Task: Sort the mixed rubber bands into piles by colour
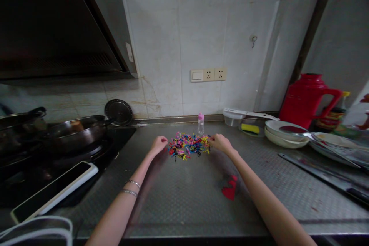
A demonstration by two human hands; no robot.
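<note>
A loose pile of small colourful pieces (188, 146), some looped like little hair ties, lies spread on the metal counter (184, 200). At its left edge is my left hand (159, 145), thumb and fingers pinched together; what sits between them, if anything, is too small to make out. My right hand (221, 143) reaches the right edge of the pile with its fingers closed, the fingertips partly hidden among the pieces. Just behind the pile stands a small clear bottle with a pink top (201, 124).
A red paper-like cutout (230, 188) lies near my right forearm. On the left are a pan (77, 132) on the stove and a white-edged device (54, 192). To the right are a plastic scoop (233, 117), stacked bowls (285, 134), a knife (317, 175) and a red thermos (302, 100).
</note>
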